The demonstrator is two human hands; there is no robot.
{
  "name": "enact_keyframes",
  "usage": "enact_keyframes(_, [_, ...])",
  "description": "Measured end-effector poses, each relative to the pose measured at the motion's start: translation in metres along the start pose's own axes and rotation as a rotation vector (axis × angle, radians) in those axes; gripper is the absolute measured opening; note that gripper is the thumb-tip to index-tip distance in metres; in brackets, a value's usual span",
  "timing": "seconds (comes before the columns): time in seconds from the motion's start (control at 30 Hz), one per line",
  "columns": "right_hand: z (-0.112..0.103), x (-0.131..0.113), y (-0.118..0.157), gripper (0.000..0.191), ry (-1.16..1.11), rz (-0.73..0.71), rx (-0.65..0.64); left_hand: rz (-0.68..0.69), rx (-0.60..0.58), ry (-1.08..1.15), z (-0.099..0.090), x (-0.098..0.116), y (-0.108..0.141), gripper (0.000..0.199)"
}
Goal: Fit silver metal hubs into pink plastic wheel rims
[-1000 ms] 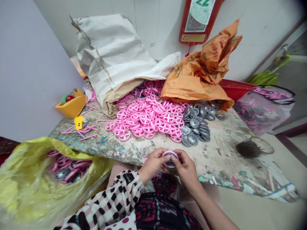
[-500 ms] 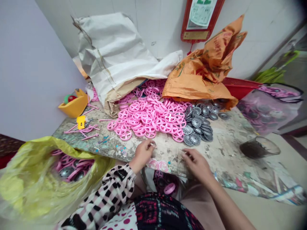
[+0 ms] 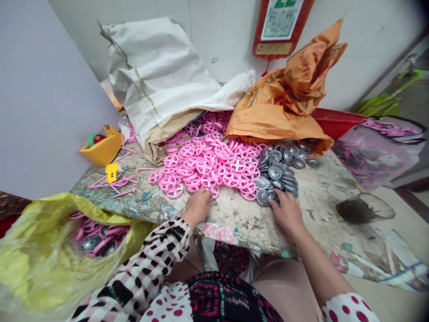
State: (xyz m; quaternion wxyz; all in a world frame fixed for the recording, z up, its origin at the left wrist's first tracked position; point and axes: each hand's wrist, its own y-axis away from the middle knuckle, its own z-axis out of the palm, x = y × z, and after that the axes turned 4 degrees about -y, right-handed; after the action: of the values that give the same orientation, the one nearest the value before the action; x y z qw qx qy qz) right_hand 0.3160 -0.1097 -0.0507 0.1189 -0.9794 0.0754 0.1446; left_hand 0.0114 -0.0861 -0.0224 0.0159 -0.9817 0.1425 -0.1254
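Centre frame: left grip point(image 3: 197, 207) at near edge of pink wheels point(image 3: 204, 166); hold unclear. Right of centre: right grip point(image 3: 287, 213) at nearest grey discs point(image 3: 275, 171); hold likewise unclear. Both piles on tabletop point(image 3: 236, 214), beyond the hands.

At the left hand point(image 3: 197, 207), pink spoked wheels point(image 3: 203, 166) are showing smooth plastic; by the right hand point(image 3: 288, 211), grey discs point(image 3: 275, 171) are gleaming metallically. Beneath both, the tabletop point(image 3: 236, 211) is looking rough and matt.
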Motion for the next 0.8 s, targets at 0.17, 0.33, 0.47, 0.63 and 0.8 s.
enact_keyframes(0.17, [-0.003,0.015,0.002,0.051,-0.36,0.246,0.08,0.104,0.102,0.297,-0.004,0.003,0.017,0.01])
enact_keyframes(0.33, [-0.013,-0.016,0.022,0.044,-0.994,0.433,0.165,-0.173,-0.008,1.145,-0.001,0.021,0.026,0.007])
enact_keyframes(0.47, [-0.023,-0.075,0.05,0.032,-1.196,0.224,0.0,-0.431,-0.3,1.801,-0.001,0.047,0.032,0.031])
enact_keyframes(0.63, [-0.026,-0.115,0.076,0.023,-0.776,-0.041,0.142,-0.462,-0.354,1.924,-0.003,0.068,0.044,0.041])
enact_keyframes(0.8, [-0.027,-0.111,0.079,0.032,-0.776,-0.016,0.057,-0.437,-0.327,1.83,-0.005,0.07,0.049,0.04])
